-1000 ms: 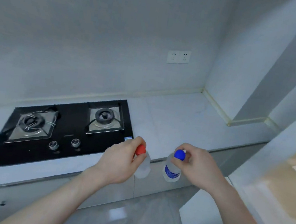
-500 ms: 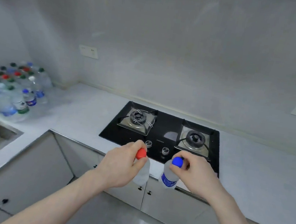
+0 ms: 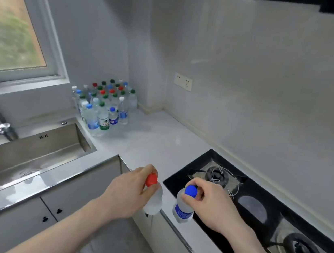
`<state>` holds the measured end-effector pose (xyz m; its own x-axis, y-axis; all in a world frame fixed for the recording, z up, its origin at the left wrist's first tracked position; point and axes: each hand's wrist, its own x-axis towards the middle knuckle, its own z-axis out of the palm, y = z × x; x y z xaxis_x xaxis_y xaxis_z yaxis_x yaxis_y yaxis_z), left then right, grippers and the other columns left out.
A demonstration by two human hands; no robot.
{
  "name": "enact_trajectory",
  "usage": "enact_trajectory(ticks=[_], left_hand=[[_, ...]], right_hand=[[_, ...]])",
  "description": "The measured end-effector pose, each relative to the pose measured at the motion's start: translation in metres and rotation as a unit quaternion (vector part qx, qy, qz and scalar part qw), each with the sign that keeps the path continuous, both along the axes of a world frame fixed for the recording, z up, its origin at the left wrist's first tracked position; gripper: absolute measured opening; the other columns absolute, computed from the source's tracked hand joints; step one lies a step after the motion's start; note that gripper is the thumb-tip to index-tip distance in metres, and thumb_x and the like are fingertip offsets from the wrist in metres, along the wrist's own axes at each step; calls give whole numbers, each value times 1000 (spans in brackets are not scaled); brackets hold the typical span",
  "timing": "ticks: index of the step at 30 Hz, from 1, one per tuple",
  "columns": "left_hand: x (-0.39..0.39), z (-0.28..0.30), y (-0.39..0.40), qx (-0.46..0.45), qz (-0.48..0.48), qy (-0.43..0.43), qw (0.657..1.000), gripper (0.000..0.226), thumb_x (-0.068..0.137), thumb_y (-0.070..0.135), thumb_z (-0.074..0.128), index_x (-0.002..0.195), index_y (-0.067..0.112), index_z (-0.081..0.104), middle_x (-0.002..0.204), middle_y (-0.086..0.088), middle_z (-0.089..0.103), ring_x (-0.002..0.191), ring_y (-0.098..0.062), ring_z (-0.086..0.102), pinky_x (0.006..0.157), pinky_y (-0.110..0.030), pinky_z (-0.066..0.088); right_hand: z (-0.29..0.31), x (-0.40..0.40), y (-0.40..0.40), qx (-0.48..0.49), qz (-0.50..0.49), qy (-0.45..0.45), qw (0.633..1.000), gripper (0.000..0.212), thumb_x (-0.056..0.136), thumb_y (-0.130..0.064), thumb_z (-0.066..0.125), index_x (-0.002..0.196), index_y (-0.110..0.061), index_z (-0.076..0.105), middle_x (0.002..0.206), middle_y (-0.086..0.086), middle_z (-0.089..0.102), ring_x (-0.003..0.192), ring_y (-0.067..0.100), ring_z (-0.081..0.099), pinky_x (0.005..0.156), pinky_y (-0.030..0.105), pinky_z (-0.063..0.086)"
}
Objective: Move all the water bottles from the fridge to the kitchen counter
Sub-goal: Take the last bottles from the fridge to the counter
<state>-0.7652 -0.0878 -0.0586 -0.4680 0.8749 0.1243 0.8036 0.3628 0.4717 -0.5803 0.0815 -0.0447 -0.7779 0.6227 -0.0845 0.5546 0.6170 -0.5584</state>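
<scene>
My left hand pinches a clear bottle with a red cap by its neck, and the bottle hangs down in front of the counter edge. My right hand holds a blue-capped bottle with a blue label the same way, just left of the hob. Both hang in the air side by side. Several water bottles with red, green, blue and white caps stand clustered in the far corner of the white counter.
A black gas hob with two burners lies in the counter at the right. A steel sink with a tap is at the left, under a window. Grey cabinet doors run below.
The view has swung left from the hob toward the sink corner, bringing the bottle cluster to the middle. Both hands keep holding their bottles in the same pose.
</scene>
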Motion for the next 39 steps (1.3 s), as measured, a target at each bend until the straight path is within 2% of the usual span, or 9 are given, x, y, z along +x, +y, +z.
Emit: enact_trajectory(ticks=[6,11,17,26,29,34,39], left_hand=[[-46,2,6,19,78,-18,997,11,101,50,45,107,41,42,94,18,57,82,-11,57,74,-34,48],[-95,1,1,21,138,-12,990,10,102,49,45,108,41,43,94,19,55,80,-10,55,69,-29,41],[-176,-4,-7,-2,162,-6,987,12,102,51,45,109,43,41,98,20,56,83,-9,56,70,-27,41],[-314,1,8,-53,112,27,992,22,104,52,41,121,39,42,116,13,59,90,-14,56,69,-26,42],[-361,2,25,-73,81,47,993,24,104,51,42,124,38,42,115,12,60,87,-14,54,61,-22,37],[-422,-10,70,-101,47,45,993,23,104,49,43,121,35,43,112,5,63,86,-20,58,68,-35,50],[-467,-22,128,-112,25,43,992,20,104,47,42,115,31,43,105,3,63,84,-24,59,62,-35,45]], right_hand=[[1,-73,39,5,69,-3,998,15,85,-51,65,93,-39,62,79,-13,64,74,7,60,68,29,52],[0,-147,53,9,116,-7,993,15,85,-52,67,93,-39,63,80,-15,64,76,5,60,70,25,50],[-3,-241,53,3,148,-3,989,16,88,-53,68,96,-39,63,84,-14,65,78,5,61,66,21,46],[-13,-366,51,-5,113,-8,994,15,90,-50,70,97,-38,63,88,-15,65,80,5,61,64,19,44],[-19,-395,59,-11,76,-3,997,15,89,-52,70,95,-40,63,87,-15,66,79,6,62,68,23,49],[-25,-432,88,-12,30,-17,999,12,88,-50,70,92,-41,63,84,-15,67,77,7,63,68,27,52],[-36,-472,130,-17,6,-20,1000,10,87,-47,71,91,-41,64,79,-12,66,73,9,62,66,29,50]])
